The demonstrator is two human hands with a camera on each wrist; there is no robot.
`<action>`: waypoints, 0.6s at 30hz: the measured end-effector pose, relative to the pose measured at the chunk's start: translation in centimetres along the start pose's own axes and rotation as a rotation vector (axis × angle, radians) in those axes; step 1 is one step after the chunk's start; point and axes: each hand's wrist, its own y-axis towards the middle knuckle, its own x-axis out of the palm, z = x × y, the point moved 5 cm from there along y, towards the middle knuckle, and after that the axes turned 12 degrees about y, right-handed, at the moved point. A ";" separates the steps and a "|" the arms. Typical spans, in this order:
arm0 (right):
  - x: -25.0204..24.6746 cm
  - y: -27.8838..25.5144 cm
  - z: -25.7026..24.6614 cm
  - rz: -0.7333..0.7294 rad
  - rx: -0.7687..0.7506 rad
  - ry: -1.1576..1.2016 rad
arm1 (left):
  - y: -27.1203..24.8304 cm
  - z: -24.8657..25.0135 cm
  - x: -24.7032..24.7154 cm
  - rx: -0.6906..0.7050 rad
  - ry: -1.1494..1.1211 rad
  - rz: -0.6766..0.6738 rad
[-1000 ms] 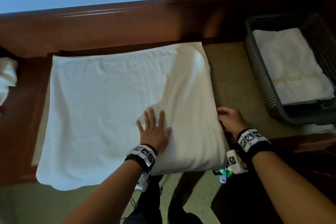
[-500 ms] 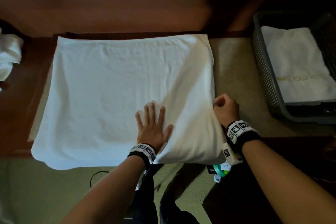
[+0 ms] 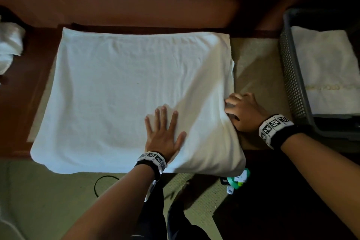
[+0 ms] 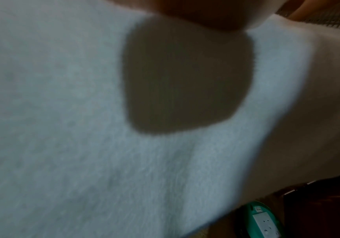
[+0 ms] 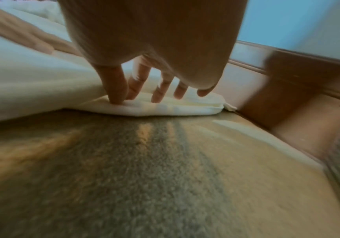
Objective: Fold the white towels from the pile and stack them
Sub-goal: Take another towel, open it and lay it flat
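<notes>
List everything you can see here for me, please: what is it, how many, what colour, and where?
spread towel: one, white, lying flat on the tan mat, its right side doubled over.
folded towel: one, white with pale gold lettering, inside the basket.
basket: one, grey mesh, far right.
crumpled towels: white heap, count unclear, far left edge.
mat: one, tan, under the spread towel.
wooden ledge: one, reddish brown, along the back.
green and white device: one, below the towel's near right corner.
black cable: one loop, on the floor.
left hand: flat on the spread towel, fingers straight.
right hand: at the towel's right edge, fingers on the folded edge.
</notes>
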 end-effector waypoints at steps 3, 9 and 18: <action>0.5 -0.6 -1.2 -0.129 -0.046 -0.005 | 0.0 0.0 -0.1 -0.006 -0.001 -0.010; 1.3 -2.7 0.4 -0.291 -0.085 -0.174 | 0.0 0.0 -0.3 -0.005 -0.001 -0.019; 3.8 -6.2 -1.9 -0.003 -0.159 0.130 | 0.0 0.1 -0.3 -0.010 0.005 -0.046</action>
